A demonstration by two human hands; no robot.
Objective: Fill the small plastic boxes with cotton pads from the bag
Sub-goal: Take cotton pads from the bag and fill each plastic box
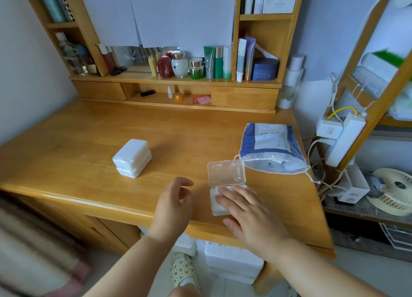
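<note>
A small clear plastic box (217,204) sits near the desk's front edge with its lid (226,173) standing open; white cotton pads show inside. My right hand (249,214) lies flat on the pads, fingers straight. My left hand (176,202) hovers just left of the box with loosely curled fingers, holding nothing. The blue and white bag of cotton pads (273,147) lies behind the box on the right, its drawstring mouth open towards me. Two shut boxes full of white pads (132,157) are stacked to the left.
The wooden desk (78,145) has a shelf at the back with several cosmetic bottles and jars (198,65). A power strip with cables (343,138) and a small fan (394,190) stand off the desk's right edge. White foam boxes sit below on the floor.
</note>
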